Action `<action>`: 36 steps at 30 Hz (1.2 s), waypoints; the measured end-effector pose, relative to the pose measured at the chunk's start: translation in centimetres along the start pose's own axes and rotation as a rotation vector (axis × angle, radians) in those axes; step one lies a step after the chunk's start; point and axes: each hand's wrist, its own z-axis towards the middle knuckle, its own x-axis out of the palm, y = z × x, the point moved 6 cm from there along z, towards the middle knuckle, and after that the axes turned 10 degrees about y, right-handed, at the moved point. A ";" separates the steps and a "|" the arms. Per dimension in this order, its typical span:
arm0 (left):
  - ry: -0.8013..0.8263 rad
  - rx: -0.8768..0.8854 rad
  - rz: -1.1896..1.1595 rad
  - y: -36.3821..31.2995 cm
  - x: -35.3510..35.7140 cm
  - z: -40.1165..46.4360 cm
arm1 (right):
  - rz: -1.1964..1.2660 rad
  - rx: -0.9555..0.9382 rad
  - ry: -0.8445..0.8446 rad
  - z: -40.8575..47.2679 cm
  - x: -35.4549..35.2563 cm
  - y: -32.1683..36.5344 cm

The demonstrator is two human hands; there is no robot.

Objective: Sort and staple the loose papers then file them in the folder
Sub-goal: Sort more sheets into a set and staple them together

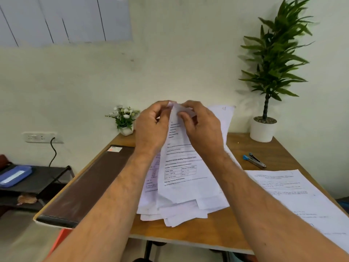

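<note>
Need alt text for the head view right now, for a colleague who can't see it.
Both hands, left and right, pinch the top corner of a loose paper stack lifted over a wooden table. A brown folder lies left, a stapler right.

Print on the papers (181,173) too blurred

pale wall (179,63) | wooden table (198,227) | dark side shelf (47,176)

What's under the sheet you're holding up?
More loose papers, fanned on the table. Both hands pinch the top sheet; how many lie beneath is hidden.
</note>
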 end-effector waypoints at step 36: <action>0.107 -0.622 -0.205 14.4 10.1 -12.7 | -0.074 0.487 0.518 -12.1 8.2 -12.1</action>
